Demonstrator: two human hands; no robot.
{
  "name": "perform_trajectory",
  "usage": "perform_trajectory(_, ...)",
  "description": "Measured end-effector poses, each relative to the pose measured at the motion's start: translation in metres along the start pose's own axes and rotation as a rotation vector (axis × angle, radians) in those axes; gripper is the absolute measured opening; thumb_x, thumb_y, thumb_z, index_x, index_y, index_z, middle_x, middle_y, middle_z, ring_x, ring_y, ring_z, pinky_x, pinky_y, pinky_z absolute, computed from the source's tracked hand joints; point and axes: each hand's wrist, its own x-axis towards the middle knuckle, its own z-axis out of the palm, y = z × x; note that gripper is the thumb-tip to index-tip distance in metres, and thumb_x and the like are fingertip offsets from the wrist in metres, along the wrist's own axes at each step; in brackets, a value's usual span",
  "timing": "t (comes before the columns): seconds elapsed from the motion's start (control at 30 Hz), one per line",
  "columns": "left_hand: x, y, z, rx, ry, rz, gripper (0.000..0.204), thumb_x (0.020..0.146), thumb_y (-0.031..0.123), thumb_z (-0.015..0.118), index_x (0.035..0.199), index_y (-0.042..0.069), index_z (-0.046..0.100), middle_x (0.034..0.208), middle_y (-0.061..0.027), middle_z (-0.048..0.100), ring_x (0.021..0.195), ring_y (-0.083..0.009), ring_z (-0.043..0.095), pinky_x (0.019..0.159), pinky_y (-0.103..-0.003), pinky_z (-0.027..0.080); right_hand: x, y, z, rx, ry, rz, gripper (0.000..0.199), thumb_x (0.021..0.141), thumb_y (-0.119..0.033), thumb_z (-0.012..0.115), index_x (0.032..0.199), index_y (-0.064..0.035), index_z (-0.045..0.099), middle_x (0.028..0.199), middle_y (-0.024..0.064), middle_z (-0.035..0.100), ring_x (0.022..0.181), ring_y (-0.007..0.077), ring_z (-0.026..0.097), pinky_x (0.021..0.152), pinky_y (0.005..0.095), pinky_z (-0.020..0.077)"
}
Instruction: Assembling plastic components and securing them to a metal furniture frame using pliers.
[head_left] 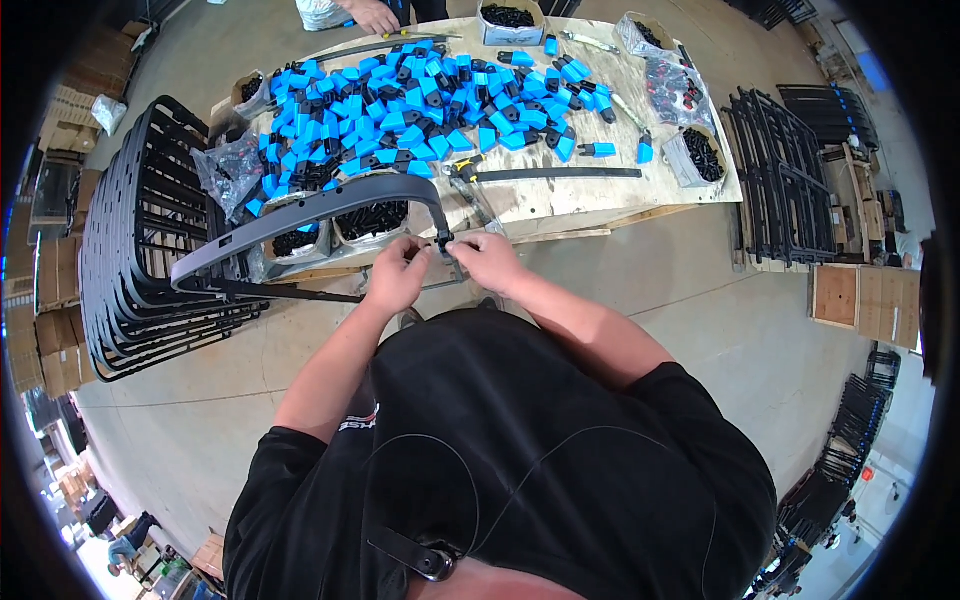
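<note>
A dark grey metal frame (310, 207) with rounded corners reaches from the left across the table's near edge. Its right end comes down between my hands, where a small black fitting (443, 240) sits. My left hand (397, 274) is closed, thumb and fingers pinched just left of that end; what they grip is too small to make out. From the other side, my right hand (487, 264) pinches the black fitting between thumb and forefinger. Just beyond my hands, a clamp-like metal tool (482, 207) and a yellow-and-black tool (465, 165) lie on the table.
A heap of blue-and-black plastic parts (400, 110) covers much of the wooden table (545, 195). Boxes of black pieces (372, 222) stand around its edges, beside a dark strip (560, 174). Stacked frames (150, 230) stand left, more racks (785, 180) right. Another person's hand (372, 17) rests across the table.
</note>
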Motion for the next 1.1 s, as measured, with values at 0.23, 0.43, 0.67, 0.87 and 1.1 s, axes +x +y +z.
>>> perform_trajectory(0.23, 0.032, -0.03, 0.026, -0.398, -0.129, -0.395, 0.026, 0.105, 0.029, 0.05, 0.086, 0.01, 0.053, 0.07, 0.0032, 0.044, 0.062, -0.0095, 0.04, 0.054, -0.027, 0.035, 0.003, -0.012, 0.002, -0.616, 0.235, -0.412, 0.033, 0.094, -0.031, 0.061, 0.098, 0.0015, 0.066, 0.097, 0.0232, 0.068, 0.093, 0.0413, 0.066, 0.082, 0.0516, 0.0516)
perform_trajectory(0.43, 0.039, -0.024, 0.017, -0.745, -0.332, -0.624, 0.036, 0.107, 0.035, 0.045, 0.077, 0.015, 0.043, 0.065, 0.0044, 0.033, 0.057, -0.0094, 0.029, 0.051, -0.028, 0.023, 0.004, -0.025, 0.004, -0.75, 0.18, -0.328, 0.03, 0.095, -0.026, 0.055, 0.098, 0.003, 0.064, 0.098, 0.0239, 0.068, 0.093, 0.042, 0.066, 0.083, 0.0518, 0.0523)
perform_trajectory(0.67, 0.034, -0.019, 0.024, -0.768, -0.242, -0.616, 0.034, 0.108, 0.032, 0.046, 0.079, 0.013, 0.046, 0.065, 0.0033, 0.036, 0.057, -0.0102, 0.033, 0.052, -0.028, 0.029, 0.001, -0.036, 0.0, -0.784, 0.114, -0.281, 0.029, 0.094, -0.025, 0.054, 0.095, 0.0014, 0.066, 0.099, 0.0241, 0.069, 0.094, 0.0416, 0.067, 0.083, 0.052, 0.0528)
perform_trajectory(0.87, 0.034, -0.039, 0.023, -0.516, -0.169, -0.321, 0.017, 0.105, 0.018, 0.053, 0.093, 0.007, 0.057, 0.078, 0.0004, 0.051, 0.069, -0.0127, 0.048, 0.064, -0.028, 0.044, 0.002, -0.038, 0.0, -0.778, 0.125, -0.294, 0.031, 0.094, -0.026, 0.053, 0.094, 0.0014, 0.066, 0.094, 0.024, 0.069, 0.091, 0.0422, 0.067, 0.082, 0.0526, 0.0532)
perform_trajectory(1.1, 0.024, -0.041, 0.02, -0.44, -0.135, 0.001, 0.009, 0.092, -0.001, 0.06, 0.094, 0.007, 0.059, 0.088, -0.0007, 0.057, 0.081, -0.0103, 0.054, 0.074, -0.026, 0.045, 0.001, -0.036, 0.001, -0.752, 0.141, -0.31, 0.031, 0.094, -0.026, 0.052, 0.094, 0.0018, 0.067, 0.095, 0.0247, 0.069, 0.091, 0.0425, 0.067, 0.082, 0.0528, 0.0531)
